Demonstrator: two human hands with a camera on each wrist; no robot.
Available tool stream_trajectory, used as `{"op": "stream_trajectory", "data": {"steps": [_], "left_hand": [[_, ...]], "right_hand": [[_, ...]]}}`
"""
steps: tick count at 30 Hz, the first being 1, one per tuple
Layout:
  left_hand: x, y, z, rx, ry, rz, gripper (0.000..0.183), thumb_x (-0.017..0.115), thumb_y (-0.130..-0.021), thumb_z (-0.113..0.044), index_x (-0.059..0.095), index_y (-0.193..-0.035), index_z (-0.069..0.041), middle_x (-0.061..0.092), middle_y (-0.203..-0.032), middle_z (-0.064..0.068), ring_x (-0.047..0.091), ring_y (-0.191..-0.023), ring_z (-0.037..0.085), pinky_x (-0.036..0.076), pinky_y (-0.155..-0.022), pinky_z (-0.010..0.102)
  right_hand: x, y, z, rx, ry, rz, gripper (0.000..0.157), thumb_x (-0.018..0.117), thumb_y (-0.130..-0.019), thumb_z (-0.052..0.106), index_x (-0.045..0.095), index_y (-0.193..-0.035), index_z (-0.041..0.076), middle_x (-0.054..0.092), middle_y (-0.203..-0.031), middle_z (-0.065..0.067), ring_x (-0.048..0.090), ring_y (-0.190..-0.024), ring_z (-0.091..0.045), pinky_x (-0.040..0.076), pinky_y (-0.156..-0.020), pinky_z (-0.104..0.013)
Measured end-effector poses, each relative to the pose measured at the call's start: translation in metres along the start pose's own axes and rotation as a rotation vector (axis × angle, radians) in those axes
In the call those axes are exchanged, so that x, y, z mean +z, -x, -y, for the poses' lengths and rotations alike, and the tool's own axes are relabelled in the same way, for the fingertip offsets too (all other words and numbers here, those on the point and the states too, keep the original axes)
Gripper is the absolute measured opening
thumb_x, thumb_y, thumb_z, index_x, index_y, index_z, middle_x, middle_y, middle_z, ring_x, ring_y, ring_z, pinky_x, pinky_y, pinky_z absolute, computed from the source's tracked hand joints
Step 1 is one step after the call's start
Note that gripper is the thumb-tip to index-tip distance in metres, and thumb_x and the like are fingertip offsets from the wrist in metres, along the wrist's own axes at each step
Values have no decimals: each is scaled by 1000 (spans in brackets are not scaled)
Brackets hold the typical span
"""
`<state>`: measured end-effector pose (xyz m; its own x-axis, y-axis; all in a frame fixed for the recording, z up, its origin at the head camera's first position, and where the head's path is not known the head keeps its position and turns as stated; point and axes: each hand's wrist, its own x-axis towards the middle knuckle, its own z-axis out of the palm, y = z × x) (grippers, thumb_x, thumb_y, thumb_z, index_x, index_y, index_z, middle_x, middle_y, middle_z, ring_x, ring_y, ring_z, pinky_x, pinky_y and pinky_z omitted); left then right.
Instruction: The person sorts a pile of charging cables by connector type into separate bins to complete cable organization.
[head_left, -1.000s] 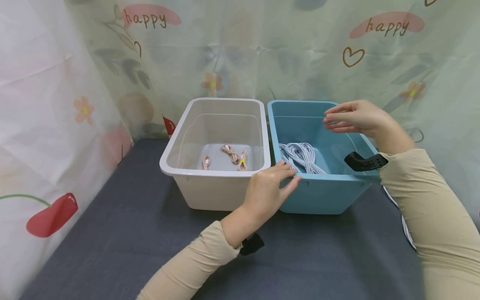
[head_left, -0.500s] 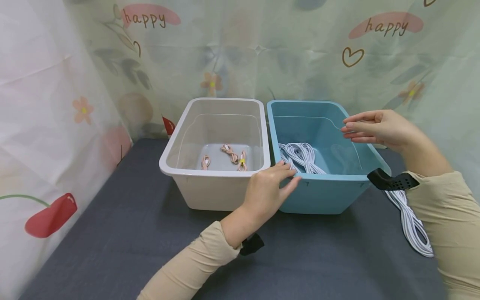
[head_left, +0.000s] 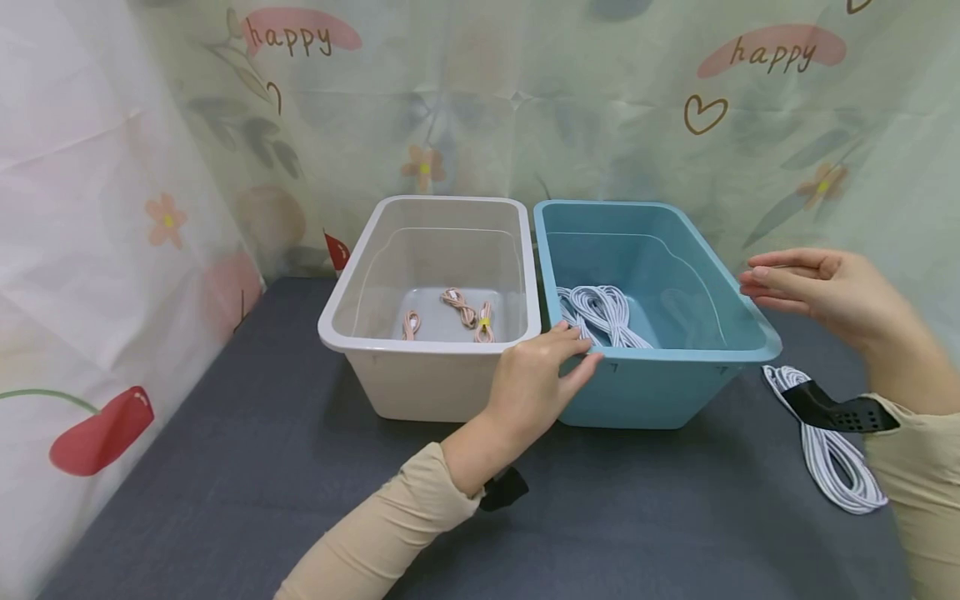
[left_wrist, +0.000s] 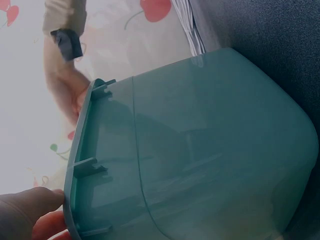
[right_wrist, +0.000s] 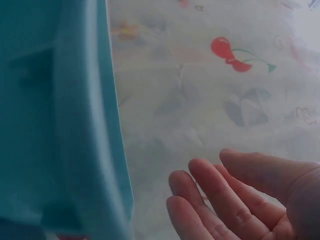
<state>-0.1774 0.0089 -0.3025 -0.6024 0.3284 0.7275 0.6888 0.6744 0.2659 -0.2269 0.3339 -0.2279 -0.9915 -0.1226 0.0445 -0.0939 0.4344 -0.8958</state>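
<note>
My left hand (head_left: 536,375) rests its fingertips on the near rim of the light blue plastic bin (head_left: 660,387), at the corner beside the beige bin. In the left wrist view its thumb (left_wrist: 42,200) meets the rim edge. White bundled cables (head_left: 603,312) lie inside the blue bin. My right hand (head_left: 832,292) hovers just past that bin's right rim, fingers loosely extended and holding nothing. The right wrist view shows its fingers (right_wrist: 215,192) apart from the blue rim. Below that hand another coiled white cable (head_left: 836,471) lies on the dark cloth.
A beige bin (head_left: 427,383) stands left of the blue one, with small pinkish cable bundles (head_left: 459,307) on its floor. Dark cloth (head_left: 225,483) covers the table. A printed curtain (head_left: 480,108) hangs close behind both bins.
My right hand has moved right and lower, from over the blue bin to outside its right rim, uncovering the white cable on the table. The left hand has stayed put.
</note>
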Motion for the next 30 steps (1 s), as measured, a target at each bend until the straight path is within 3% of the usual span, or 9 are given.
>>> {"op": "stream_trajectory", "data": {"steps": [4, 7, 10, 14, 22, 24, 25, 27, 30], "left_hand": [[-1, 0, 0, -4, 3, 1, 21, 71, -83, -24, 75, -97, -10, 73, -102, 4, 67, -104, 16, 53, -88, 27], [0, 0, 0, -5, 2, 1, 21, 71, -83, -24, 75, -98, -10, 73, -102, 4, 67, -104, 16, 52, -88, 27], [0, 0, 0, -1, -7, -2, 20, 71, -83, -24, 75, -97, -11, 73, -102, 4, 67, -104, 16, 53, -88, 26], [1, 0, 1, 1, -5, -2, 20, 71, -83, -24, 75, -97, -11, 73, -102, 4, 67, -104, 16, 52, -88, 26], [1, -1, 1, 0, -3, 0, 20, 71, -83, -23, 75, -97, -10, 73, -102, 4, 67, -104, 16, 53, -88, 27], [1, -1, 1, 0, -2, 2, 20, 71, -83, -23, 75, -98, -10, 73, -102, 5, 67, -104, 16, 53, -88, 27], [1, -1, 0, 0, -2, 4, 20, 71, -83, -23, 75, -98, -10, 73, -102, 5, 67, -104, 16, 53, -88, 27], [1, -1, 0, -2, -1, 7, 21, 71, -83, -23, 75, -98, -10, 73, -103, 4, 67, -104, 16, 53, -88, 27], [1, -1, -1, -5, -3, 15, 21, 71, -83, -24, 75, -98, -10, 73, -103, 4, 67, -105, 15, 52, -88, 26]], "right_hand": [[-6, 13, -14, 3, -15, -93, 15, 59, -91, 19, 64, -97, 32, 70, -87, 20, 68, -80, 4, 53, -70, -13], [-11, 22, -28, 15, -123, -131, 15, 60, -90, 16, 67, -95, 28, 71, -85, 17, 68, -78, 3, 54, -68, -13], [-15, 28, -47, 47, -151, -164, 14, 63, -88, 16, 67, -91, 28, 71, -82, 18, 68, -75, 4, 54, -65, -14], [-18, 37, -73, 100, -9, -213, 13, 63, -89, 22, 63, -87, 35, 67, -78, 26, 65, -71, 9, 52, -61, -12], [-24, 51, -121, 182, 109, -243, 19, 61, -90, 25, 58, -81, 41, 60, -73, 33, 60, -65, 13, 51, -57, -11], [-27, 54, -130, 224, 184, -239, 7, 58, -92, 28, 65, -94, 27, 56, -73, 36, 56, -65, 16, 50, -57, -11], [-29, 55, -135, 244, 220, -238, 10, 59, -91, 31, 64, -96, 25, 55, -72, 36, 55, -65, 16, 49, -56, -10], [-35, 56, -150, 279, 281, -234, 34, 59, -91, 34, 63, -112, 7, 52, -72, 38, 53, -65, 17, 48, -55, -11], [-48, 55, -182, 299, 343, -245, 28, 61, -88, 40, 64, -107, 20, 50, -72, 39, 51, -64, 19, 48, -52, -15]]}}
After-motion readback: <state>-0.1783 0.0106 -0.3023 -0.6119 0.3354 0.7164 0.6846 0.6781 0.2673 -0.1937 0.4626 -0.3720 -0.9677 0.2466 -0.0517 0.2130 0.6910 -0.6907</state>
